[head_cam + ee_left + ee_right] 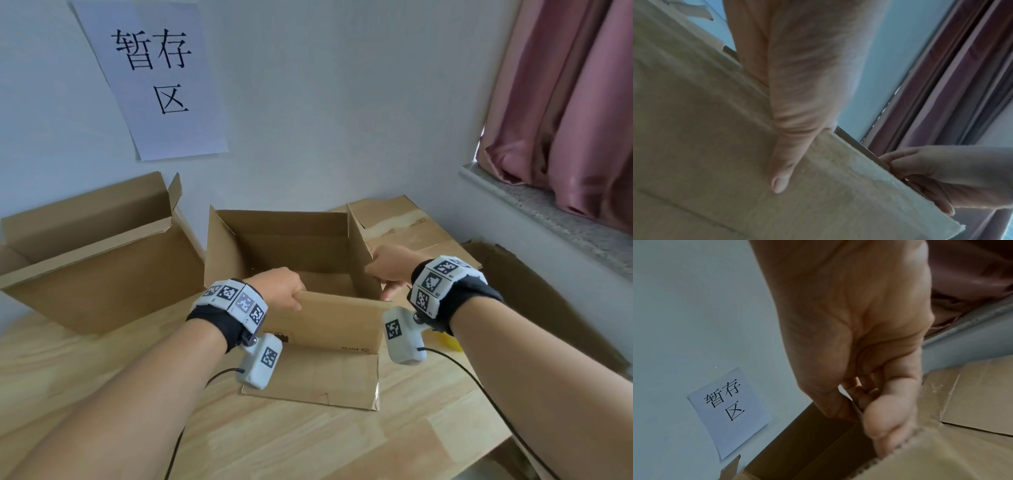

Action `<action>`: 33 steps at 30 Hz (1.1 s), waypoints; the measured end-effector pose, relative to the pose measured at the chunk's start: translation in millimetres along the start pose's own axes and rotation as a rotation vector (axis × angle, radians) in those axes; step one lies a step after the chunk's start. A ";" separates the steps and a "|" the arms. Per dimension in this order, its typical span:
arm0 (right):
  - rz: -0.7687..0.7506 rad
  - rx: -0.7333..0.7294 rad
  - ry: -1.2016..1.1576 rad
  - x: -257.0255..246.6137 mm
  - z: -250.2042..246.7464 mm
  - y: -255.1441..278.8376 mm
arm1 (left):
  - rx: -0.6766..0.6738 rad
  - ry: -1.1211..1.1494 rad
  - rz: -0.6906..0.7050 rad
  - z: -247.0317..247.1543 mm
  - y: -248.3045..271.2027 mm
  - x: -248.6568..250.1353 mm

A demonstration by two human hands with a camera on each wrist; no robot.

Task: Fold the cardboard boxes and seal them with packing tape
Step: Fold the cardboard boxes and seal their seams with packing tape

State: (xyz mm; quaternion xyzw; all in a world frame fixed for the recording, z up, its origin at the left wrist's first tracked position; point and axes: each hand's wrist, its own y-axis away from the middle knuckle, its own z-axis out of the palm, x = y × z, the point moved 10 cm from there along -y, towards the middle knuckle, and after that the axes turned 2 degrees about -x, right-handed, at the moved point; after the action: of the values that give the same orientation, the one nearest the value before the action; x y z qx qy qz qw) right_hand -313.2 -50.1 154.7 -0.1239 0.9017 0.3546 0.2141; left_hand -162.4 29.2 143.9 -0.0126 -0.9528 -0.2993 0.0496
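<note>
The left hand grips the near wall of the open cardboard box — thumb flat on its outer face, fingers hooked over the rim. The right hand pinches the upright right flap. The box stands mid-tabletop, its near flap lying flat. A second open box sits left; flattened cardboard lies behind, below a wall sign.

Pale wall with paper sign, pink curtain, wooden table.
</note>
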 end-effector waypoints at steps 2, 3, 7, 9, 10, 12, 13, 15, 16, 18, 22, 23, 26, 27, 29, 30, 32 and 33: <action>-0.007 -0.014 -0.029 2.3 3.4 -4.0 | -0.005 0.014 -0.006 2.2 1.1 -2.5; -0.019 -0.010 -0.046 1.3 3.5 -5.4 | -0.007 0.025 -0.008 3.0 2.6 -3.8; -0.064 -0.023 -0.186 -1.5 8.4 -10.4 | -0.015 0.056 -0.001 12.8 10.0 -4.0; -0.045 -0.100 -0.234 -1.3 18.2 -8.1 | -0.026 0.060 0.005 20.5 15.1 -6.0; -0.034 -0.132 -0.250 -1.4 21.4 -6.4 | -0.027 0.061 0.006 22.8 18.1 -8.6; -0.041 -0.167 -0.297 -3.7 24.7 -3.8 | -0.025 0.069 0.008 25.7 22.7 -15.6; -0.057 -0.184 -0.322 -6.4 27.1 -3.0 | -0.024 0.074 0.010 26.8 24.6 -18.9; -0.073 -0.229 -0.369 -12.6 36.7 -1.4 | -0.021 0.083 0.006 30.5 27.5 -24.7; -0.078 -0.245 -0.396 -15.9 42.1 -1.2 | -0.018 0.087 0.005 32.9 29.1 -26.7; -0.088 -0.266 -0.474 -21.0 50.0 -2.3 | -0.007 0.097 0.001 36.6 32.2 -30.9; -0.130 -0.300 -0.551 -29.4 52.6 -2.6 | -0.023 0.116 -0.028 39.5 40.9 -51.8; -0.141 -0.321 -0.548 -32.4 56.0 -2.0 | -0.032 0.123 -0.034 40.3 43.2 -56.5; -0.163 -0.411 -0.439 -41.7 75.2 2.1 | -0.040 0.136 -0.031 42.0 45.2 -59.1; -0.160 -0.432 -0.411 -42.4 80.2 2.6 | -0.052 0.131 -0.026 42.7 44.4 -56.2; -0.145 -0.432 -0.405 -42.2 80.3 2.8 | -0.101 0.129 -0.019 44.4 41.6 -50.6; -0.142 -0.418 -0.396 -41.9 76.8 2.2 | -0.140 0.142 -0.018 45.1 41.1 -48.6; -0.138 -0.386 -0.350 -40.9 68.6 1.2 | -0.221 0.181 -0.016 41.5 44.2 -44.9; -0.134 -0.375 -0.339 -40.4 66.1 0.7 | -0.242 0.219 -0.010 34.9 46.2 -42.8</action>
State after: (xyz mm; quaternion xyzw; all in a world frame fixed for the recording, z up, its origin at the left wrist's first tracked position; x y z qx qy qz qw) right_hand -258.3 -1.0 130.8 -0.1596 0.7611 0.5165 0.3585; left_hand -120.5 87.3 137.3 0.0191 -0.8988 -0.4116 0.1497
